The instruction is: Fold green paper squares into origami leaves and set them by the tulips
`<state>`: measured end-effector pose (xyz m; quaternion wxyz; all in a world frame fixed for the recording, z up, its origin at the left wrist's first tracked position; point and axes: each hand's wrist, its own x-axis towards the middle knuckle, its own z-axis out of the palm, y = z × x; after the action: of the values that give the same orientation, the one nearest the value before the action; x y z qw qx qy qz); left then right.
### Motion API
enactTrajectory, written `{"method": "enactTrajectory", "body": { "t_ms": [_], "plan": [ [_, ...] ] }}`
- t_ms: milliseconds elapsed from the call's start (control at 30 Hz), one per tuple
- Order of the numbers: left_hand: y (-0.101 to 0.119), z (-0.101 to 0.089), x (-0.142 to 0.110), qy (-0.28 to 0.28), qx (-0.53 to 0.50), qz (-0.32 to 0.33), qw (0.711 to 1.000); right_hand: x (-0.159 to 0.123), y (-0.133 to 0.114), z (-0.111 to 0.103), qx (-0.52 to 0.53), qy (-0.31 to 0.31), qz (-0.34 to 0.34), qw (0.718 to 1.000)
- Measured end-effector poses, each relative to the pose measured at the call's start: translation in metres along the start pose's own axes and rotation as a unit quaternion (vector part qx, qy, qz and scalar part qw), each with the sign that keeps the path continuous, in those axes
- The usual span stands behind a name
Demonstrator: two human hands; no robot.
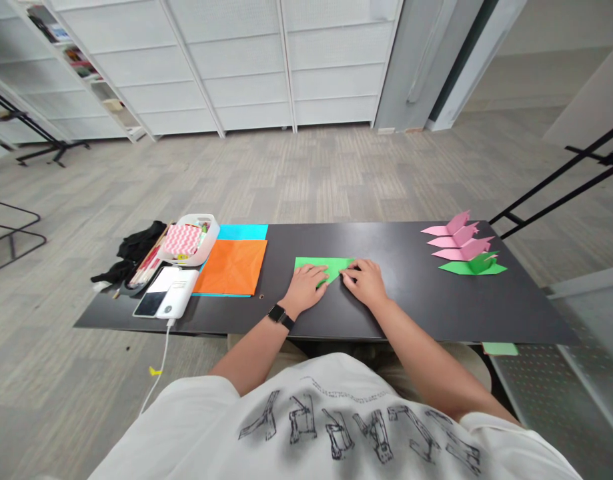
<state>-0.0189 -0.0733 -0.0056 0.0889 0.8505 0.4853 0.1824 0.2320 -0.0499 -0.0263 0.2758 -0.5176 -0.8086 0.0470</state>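
A green sheet of origami paper (320, 262), folded into a triangle, lies on the dark table in front of me. My left hand (307, 283) rests flat over its left part, fingers stretched across the paper. At the right corner, the bent fingers and thumb of my right hand (365, 279) close on the paper's edge. Both hands hide parts of the lower edges. To the right stand several folded paper cranes: pink ones (459, 241) in a row and a green one (481, 265) nearest me.
Orange paper (233, 267) lies over blue paper (246, 231) on the left. Beyond are a white basket (213, 235), a phone (155, 293), a white power bank (179, 293) with a cable, a tray of pens (149, 260) and black cloth (139, 241). Black table (411, 313) edges run close to my body.
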Motion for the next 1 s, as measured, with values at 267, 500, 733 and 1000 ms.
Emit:
{"method": "enactTrajectory", "body": {
  "t_ms": [267,500,733,1000],
  "plan": [
    [0.000,0.001,0.000,-0.003,-0.003,-0.005,1.000,0.009,0.036,-0.001,-0.037,0.034,0.046,0.998],
    [0.000,0.000,0.001,-0.005,-0.010,-0.008,1.000,0.008,0.042,0.000,-0.031,0.104,0.080,0.991],
    [0.000,0.000,0.001,-0.005,-0.012,-0.009,1.000,-0.001,0.003,-0.008,0.060,0.001,-0.073,0.996],
    [0.001,0.000,0.000,0.003,-0.010,-0.009,1.000,-0.003,-0.021,-0.002,0.061,-0.060,-0.137,0.987]
  ]
}}
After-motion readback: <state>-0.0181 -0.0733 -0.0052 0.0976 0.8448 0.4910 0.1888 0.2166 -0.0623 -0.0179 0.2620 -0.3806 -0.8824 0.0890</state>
